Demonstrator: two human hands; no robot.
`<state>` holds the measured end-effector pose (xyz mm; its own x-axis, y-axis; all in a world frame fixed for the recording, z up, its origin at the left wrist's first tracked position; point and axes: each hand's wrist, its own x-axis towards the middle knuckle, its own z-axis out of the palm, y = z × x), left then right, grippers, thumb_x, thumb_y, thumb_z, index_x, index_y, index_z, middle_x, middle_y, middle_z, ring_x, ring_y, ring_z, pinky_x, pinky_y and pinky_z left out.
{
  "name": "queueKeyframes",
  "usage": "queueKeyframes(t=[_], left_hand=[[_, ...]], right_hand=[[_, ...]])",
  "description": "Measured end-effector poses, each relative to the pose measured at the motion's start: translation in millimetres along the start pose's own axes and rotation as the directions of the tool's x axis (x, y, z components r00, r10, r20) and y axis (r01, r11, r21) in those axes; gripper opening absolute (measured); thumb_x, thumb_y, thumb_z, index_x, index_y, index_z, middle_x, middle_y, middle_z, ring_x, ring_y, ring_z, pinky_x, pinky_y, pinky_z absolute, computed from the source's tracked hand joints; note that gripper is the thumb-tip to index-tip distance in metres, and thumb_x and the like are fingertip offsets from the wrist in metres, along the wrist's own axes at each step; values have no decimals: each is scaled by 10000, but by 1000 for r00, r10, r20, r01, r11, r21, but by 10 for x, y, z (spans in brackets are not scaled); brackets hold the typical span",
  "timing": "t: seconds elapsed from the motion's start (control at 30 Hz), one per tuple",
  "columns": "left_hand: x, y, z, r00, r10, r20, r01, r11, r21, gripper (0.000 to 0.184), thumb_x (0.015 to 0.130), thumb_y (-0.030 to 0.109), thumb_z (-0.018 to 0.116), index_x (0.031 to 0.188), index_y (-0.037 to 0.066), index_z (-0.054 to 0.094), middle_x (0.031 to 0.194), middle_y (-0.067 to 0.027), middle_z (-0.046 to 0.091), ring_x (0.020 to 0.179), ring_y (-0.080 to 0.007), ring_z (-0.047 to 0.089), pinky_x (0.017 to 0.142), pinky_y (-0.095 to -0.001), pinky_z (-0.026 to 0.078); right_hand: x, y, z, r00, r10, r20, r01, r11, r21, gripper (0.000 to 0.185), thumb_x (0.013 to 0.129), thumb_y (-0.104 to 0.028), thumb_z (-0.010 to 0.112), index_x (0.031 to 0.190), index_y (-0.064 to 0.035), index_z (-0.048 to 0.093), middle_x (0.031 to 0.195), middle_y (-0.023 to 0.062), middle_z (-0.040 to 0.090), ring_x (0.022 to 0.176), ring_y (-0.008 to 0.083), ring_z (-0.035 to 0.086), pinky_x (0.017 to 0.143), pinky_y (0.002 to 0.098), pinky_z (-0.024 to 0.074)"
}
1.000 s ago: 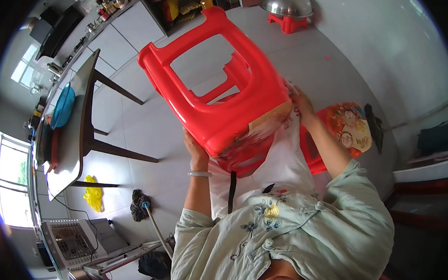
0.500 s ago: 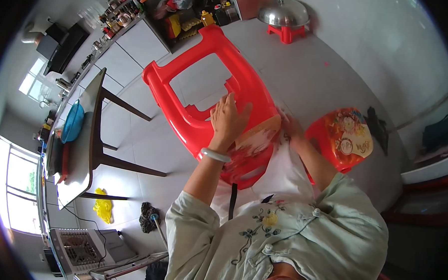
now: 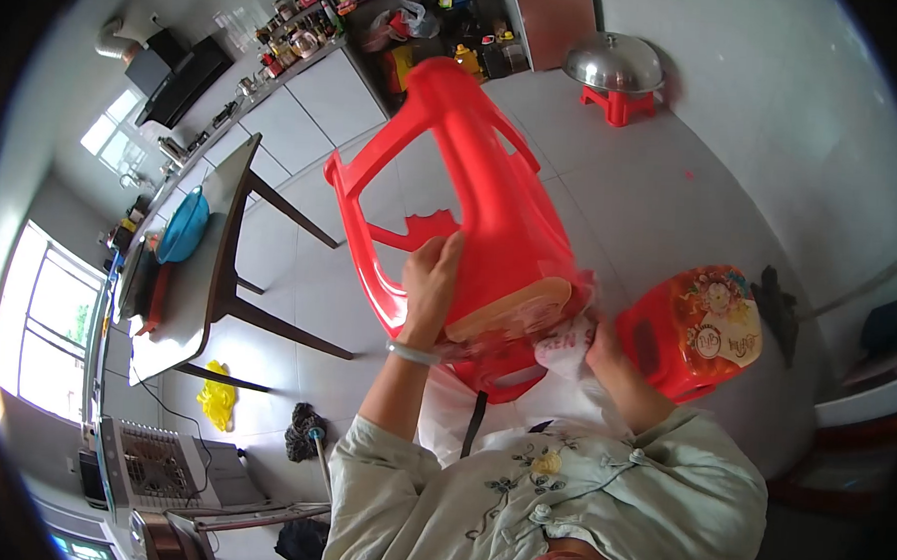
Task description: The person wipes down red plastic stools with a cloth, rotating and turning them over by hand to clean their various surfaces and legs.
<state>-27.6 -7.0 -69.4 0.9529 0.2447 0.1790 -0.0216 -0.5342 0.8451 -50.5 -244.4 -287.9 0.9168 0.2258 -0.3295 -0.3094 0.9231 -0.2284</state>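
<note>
Embroidered pale green shirt and white trousers, nearest. Just beyond, the left grip, braceleted at the wrist, with fingers curled and apparently closed on the side edge of a red stool. The right grip lies at the opposite seat corner beside white material bearing red lettering; its fingers are partly hidden, and whether they clasp the stool or the material cannot be told. Step in hand, as judged: steadying and handling the tilted stool by its seat end. The next move would call for firm support on both sides, since the far end appears unsupported.

Position and orientation: the stool is in front of the trousers, off upright. Its patterned seat faces back toward the wearer; its legs point away, toward the upper left. The long axis follows that same line, from seat near the lap to feet.

Beyond the right forearm, a second red stool, patterned seat showing. Farther left, a table carrying a blue basin. Farthest ahead, a metal dome on a low red stand.
</note>
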Motion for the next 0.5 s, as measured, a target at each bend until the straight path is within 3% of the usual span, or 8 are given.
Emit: queueKeyframes(t=[0.1, 0.13, 0.17, 0.23, 0.37, 0.43, 0.47, 0.5], left_hand=[[-151, 84, -197, 996, -73, -43, 31, 789, -613, 361, 932, 307, 571, 740, 4, 615, 633, 41, 515, 607, -51, 443, 538, -237, 355], [-119, -90, -242, 995, -72, -67, 13, 771, -637, 346, 935, 306, 568, 705, 47, 571, 623, 46, 480, 569, -53, 403, 509, -240, 317], [-23, -490, -234, 997, -70, -39, 15, 641, -768, 366, 943, 329, 561, 681, 76, 528, 634, 44, 484, 558, -52, 406, 502, -227, 314], [-87, -686, -157, 987, -146, -61, 36, 585, -810, 407, 954, 361, 548, 650, 99, 481, 624, 39, 485, 534, -54, 413, 503, -215, 341], [-238, -1086, 70, 981, -190, -46, 60, 519, -853, 400, 961, 383, 530, 738, 51, 551, 700, -13, 570, 596, -89, 516, 549, -248, 433], [-315, -1065, 144, 964, -257, -64, 74, 494, -867, 422, 976, 393, 484, 939, -11, 604, 909, -104, 645, 772, -156, 624, 671, -295, 525], [-326, -1204, 126, 982, -187, -12, 84, 496, -864, 507, 988, 412, 438, 1150, -55, 552, 1109, -159, 620, 946, -204, 632, 782, -325, 543], [-322, -1206, 106, 982, -188, -17, 79, 492, -867, 507, 988, 412, 438, 1150, -55, 552, 1109, -159, 620, 946, -204, 632, 782, -325, 543]], right_hand=[[-266, -239, 454, 984, -161, 77, 168, 980, -102, 686, 801, -75, 439, 1469, -147, 298, 1416, 89, 436, 1231, 247, 482, 1021, 384, 413], [-340, -345, 609, 965, -231, 121, 248, 955, -159, 687, 799, -78, 447, 1467, -136, 299, 1405, 93, 446, 1218, 244, 492, 1008, 381, 422], [-396, -440, 744, 941, -294, 168, 326, 920, -216, 687, 798, -81, 455, 1466, -126, 300, 1395, 98, 456, 1206, 242, 503, 996, 378, 432], [-425, -565, 898, 875, -399, 273, 474, 820, -321, 689, 794, -87, 471, 1462, -105, 303, 1374, 107, 476, 1181, 236, 523, 971, 372, 450], [-462, -687, 891, 943, -303, 141, 330, 780, -532, 597, 761, -60, 514, 1350, -53, 417, 1212, 111, 551, 1109, 206, 550, 927, 317, 460], [-472, -619, 936, 932, -328, 156, 358, 754, -551, 614, 738, -57, 529, 1344, -56, 426, 1214, 112, 552, 1106, 221, 555, 933, 331, 460], [-467, -589, 946, 920, -354, 169, 385, 732, -562, 631, 716, -54, 543, 1338, -60, 435, 1217, 112, 553, 1103, 236, 560, 938, 344, 460], [-435, -581, 895, 920, -351, 174, 385, 729, -566, 631, 716, -54, 543, 1338, -60, 435, 1217, 112, 553, 1103, 236, 560, 938, 344, 460]])
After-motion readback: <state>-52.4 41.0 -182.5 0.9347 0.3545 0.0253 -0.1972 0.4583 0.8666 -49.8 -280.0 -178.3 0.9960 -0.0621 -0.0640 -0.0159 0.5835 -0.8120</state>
